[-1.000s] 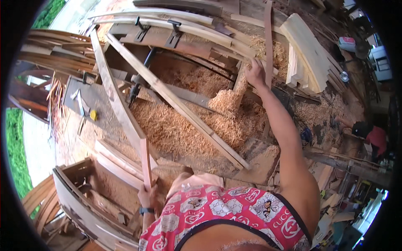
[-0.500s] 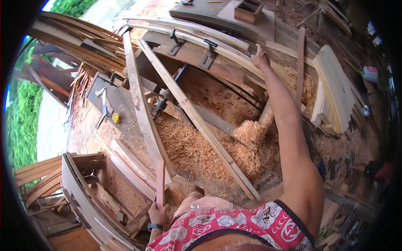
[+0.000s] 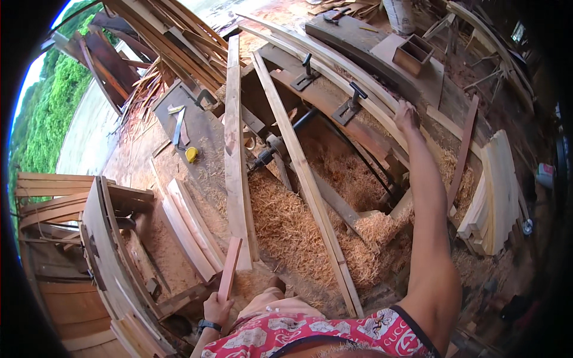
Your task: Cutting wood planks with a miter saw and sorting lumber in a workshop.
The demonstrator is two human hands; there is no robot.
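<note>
My left hand [image 3: 218,310] is closed around a short, flat piece of wood [image 3: 230,268], which stands up from my fist near my body. With the arm stretched forward, my right hand [image 3: 407,116] has its fingers curled at the near end of a long curved wooden strip [image 3: 340,62]. A second curved strip [image 3: 325,70] runs alongside it, past two black-handled clamps [image 3: 353,102] on the machine bench. Two long boards, a wide one [image 3: 234,143] and a narrower one [image 3: 304,173], lie across the bench in front of me.
Wood shavings [image 3: 280,221] heap beneath the boards. At left, a hammer [image 3: 178,126] and a yellow tape measure [image 3: 191,155] lie on a dark plate. Stacked curved pieces [image 3: 498,191] stand at right, and an open wooden box [image 3: 413,55] sits on the far table.
The view has swung, so the bench sits farther right and more of the far table shows. My right hand's raised finger has curled in at the strip's end. My left still holds the wood piece.
</note>
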